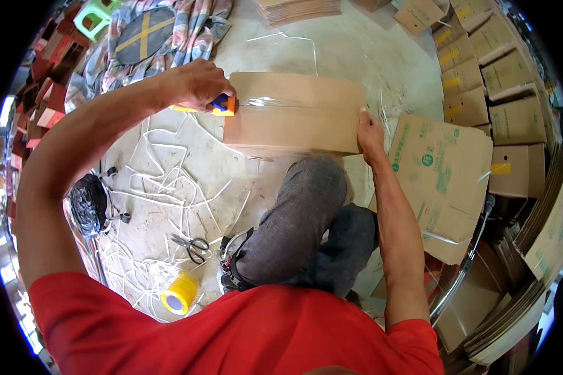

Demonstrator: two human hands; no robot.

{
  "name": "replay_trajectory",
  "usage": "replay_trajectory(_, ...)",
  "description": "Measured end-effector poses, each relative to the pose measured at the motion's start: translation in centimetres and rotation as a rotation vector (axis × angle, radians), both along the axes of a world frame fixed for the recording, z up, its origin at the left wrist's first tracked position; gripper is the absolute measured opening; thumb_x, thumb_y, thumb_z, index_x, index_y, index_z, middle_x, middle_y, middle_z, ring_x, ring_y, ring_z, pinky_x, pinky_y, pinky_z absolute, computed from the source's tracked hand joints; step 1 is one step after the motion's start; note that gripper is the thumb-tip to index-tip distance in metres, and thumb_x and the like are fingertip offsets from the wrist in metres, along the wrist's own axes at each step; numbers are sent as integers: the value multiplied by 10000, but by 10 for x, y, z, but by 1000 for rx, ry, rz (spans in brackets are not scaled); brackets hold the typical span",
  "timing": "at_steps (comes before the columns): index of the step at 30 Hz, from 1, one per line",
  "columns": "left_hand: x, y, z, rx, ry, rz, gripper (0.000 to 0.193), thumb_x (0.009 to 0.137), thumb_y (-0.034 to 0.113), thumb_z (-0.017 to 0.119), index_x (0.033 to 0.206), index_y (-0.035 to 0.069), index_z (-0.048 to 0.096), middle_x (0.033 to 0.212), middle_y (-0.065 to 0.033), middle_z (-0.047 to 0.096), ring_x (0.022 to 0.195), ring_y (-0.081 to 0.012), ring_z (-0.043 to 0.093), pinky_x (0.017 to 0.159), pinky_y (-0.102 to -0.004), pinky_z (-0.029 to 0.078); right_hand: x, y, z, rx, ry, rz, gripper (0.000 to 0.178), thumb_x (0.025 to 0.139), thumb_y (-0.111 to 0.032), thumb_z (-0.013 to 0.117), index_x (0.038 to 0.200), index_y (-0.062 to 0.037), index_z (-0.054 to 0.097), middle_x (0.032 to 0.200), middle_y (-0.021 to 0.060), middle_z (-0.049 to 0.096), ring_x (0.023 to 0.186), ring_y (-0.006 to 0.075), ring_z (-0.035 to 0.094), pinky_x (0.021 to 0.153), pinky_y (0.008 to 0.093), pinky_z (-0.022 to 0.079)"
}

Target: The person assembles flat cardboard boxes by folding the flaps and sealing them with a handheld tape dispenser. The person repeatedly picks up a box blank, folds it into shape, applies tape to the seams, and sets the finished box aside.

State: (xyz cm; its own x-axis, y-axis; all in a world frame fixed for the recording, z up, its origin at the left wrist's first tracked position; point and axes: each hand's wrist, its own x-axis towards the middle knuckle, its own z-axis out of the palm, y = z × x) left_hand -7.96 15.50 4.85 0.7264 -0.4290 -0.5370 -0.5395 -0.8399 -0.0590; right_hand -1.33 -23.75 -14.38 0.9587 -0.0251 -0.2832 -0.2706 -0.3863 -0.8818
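Note:
A closed brown cardboard box (294,128) lies lengthwise on the floor in front of my knees. A strip of clear tape (281,103) runs along its top seam and catches the light. At the box's left end my left hand (203,86) is closed round an orange and blue tape dispenser (226,106), mostly hidden under the fingers. My right hand (370,132) grips the box's right end, thumb near the top edge; its other fingers are partly out of sight.
White strapping strips (169,181) tangle across the floor at left, near scissors (195,247) and a yellow tape roll (180,292). Flattened cartons (441,181) lie at right, before stacked boxes (513,119). Behind at left are a crumpled checked cloth (194,37) and a green stool (95,17).

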Motion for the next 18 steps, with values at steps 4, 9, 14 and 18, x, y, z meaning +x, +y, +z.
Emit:
replay_trajectory(4, -5, 20, 0, -83, 14, 12, 324, 1004, 372, 587, 1297, 316, 712, 928, -121, 752, 931, -357, 697, 867, -501, 514, 5, -8, -8, -12, 33, 1, 576, 1045, -487, 548, 1075, 60, 726, 978, 171, 730, 900, 235, 634, 864, 380, 493)
replay_trajectory(9, -18, 55, -21, -218, 17, 128, 749, 799, 204, 865, 1483, 309, 578, 1033, -140, 737, 966, -375, 718, 863, -467, 551, 10, -5, -2, -27, -1, 52, 570, 1064, -476, 529, 1072, 61, 719, 988, 161, 726, 909, 225, 623, 864, 378, 492)
replay_trajectory(14, -68, 77, -79, -520, -159, 205, 900, 806, 215, 850, 1578, 403, 425, 1038, -169, 687, 909, -411, 708, 801, -478, 572, 30, -27, -7, -39, 26, 126, 601, 1079, -490, 499, 1105, 75, 703, 993, 132, 726, 921, 206, 627, 858, 376, 497)
replay_trajectory(18, -89, 41, -127, -807, -284, 217, 900, 832, 236, 837, 1596, 399, 391, 952, -154, 639, 834, -416, 674, 774, -507, 554, 40, -59, 6, -93, 34, 148, 627, 1092, -519, 452, 1190, 61, 669, 1023, 112, 718, 926, 202, 637, 850, 380, 504)
